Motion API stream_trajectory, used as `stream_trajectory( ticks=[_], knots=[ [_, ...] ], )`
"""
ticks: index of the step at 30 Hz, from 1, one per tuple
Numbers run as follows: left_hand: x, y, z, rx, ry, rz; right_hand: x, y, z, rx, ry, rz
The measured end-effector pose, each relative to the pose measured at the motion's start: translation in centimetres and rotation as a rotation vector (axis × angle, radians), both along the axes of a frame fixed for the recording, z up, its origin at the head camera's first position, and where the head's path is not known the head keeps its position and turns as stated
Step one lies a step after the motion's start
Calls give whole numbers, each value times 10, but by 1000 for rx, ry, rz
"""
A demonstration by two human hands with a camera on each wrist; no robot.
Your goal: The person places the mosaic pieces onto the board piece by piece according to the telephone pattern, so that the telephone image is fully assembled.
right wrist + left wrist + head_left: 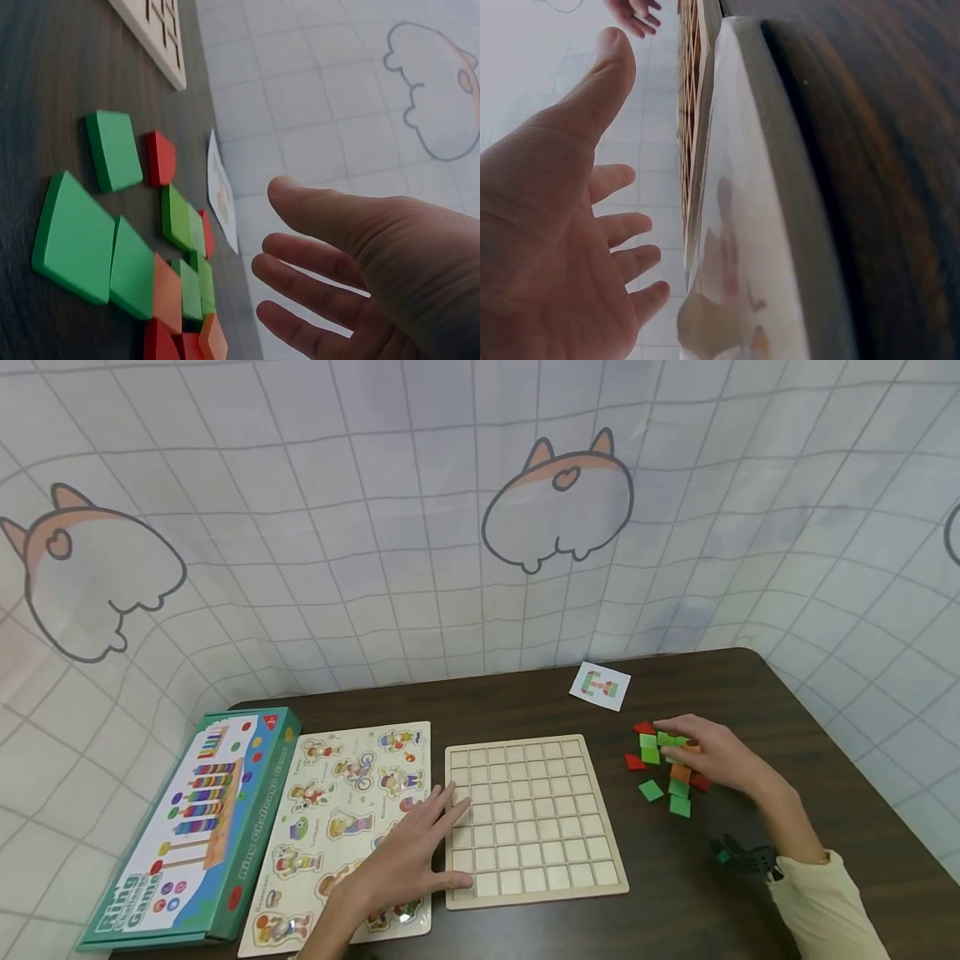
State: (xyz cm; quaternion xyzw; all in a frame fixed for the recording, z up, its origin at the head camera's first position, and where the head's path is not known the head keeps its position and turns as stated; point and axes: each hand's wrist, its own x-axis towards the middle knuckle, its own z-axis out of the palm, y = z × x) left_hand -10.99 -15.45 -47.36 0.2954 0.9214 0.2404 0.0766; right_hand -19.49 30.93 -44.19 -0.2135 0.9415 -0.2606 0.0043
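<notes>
A square wooden grid board [534, 821] lies flat on the dark table, its cells showing bare pale wood. At its left edge is my left hand [408, 852], fingers spread and thumb apart; the left wrist view shows nothing in its palm. My right hand [716, 753] hovers over a cluster of small tiles, fingers extended and slightly bent. In the right wrist view the palm holds nothing. Green tiles [75, 240], red tiles [161, 159] and orange tiles [166, 296] lie close together there, some partly hidden under the hand in the head view.
Behind the board lies a white card [601, 686] printed with a coloured tile pattern. Left of the board is a wooden picture puzzle [322, 806], partly under my left forearm. A green Ring Challenge Game box [258, 814] stands farther left. A patterned curtain [420, 568] hangs behind the table.
</notes>
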Motion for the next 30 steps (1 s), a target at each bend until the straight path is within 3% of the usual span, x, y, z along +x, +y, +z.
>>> stream_trajectory(
  ticks=[11,17,24,30],
  knots=[
    [1,4,-1,-25,-27,-21,6,11,-5,37,-17,27],
    [1,4,-2,-51,-47,-24,11,9,3,33,-99,67],
    [2,1,-3,-95,-46,-28,15,-3,8,-32,-189,169],
    [3,-2,-4,-87,-45,-21,16,-4,10,-47,-219,160]
  ],
)
